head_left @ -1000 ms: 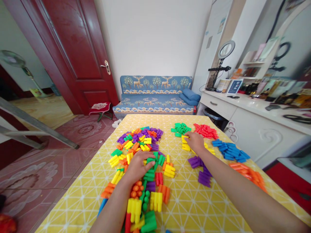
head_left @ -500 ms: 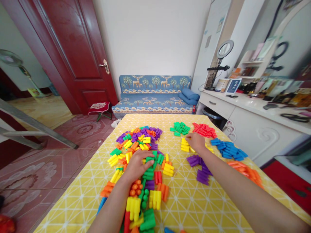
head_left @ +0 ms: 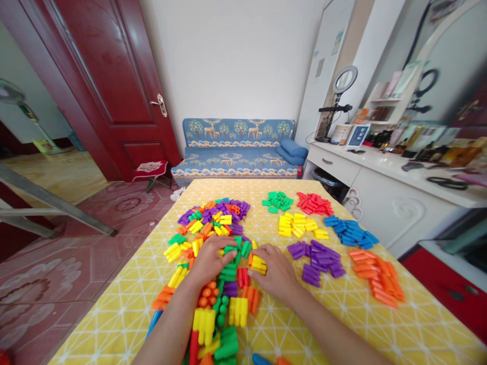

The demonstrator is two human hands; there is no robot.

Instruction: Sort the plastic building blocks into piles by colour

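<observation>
My left hand (head_left: 210,259) rests on the near end of a mixed heap of coloured plastic building blocks (head_left: 213,215). Its fingers are spread, with green blocks (head_left: 228,274) beside the thumb. My right hand (head_left: 277,274) reaches in from the right, thumb and fingers around a yellow block (head_left: 259,264) of joined tubes. Close to that hand lie a red block (head_left: 242,278), an orange block (head_left: 251,299) and another yellow block (head_left: 238,312). Part of the heap is hidden under my left hand and forearm.
Single-colour piles lie on the right of the table: green (head_left: 277,201), red (head_left: 314,203), yellow (head_left: 299,224), blue (head_left: 350,232), purple (head_left: 317,259) and orange (head_left: 378,274). Behind stands a blue patterned sofa (head_left: 236,157); a white dresser (head_left: 395,203) borders the right side.
My right hand has moved from the yellow pile back left and nearer, to the yellow block beside the heap. My left hand has stayed on the heap. The view has shifted slightly.
</observation>
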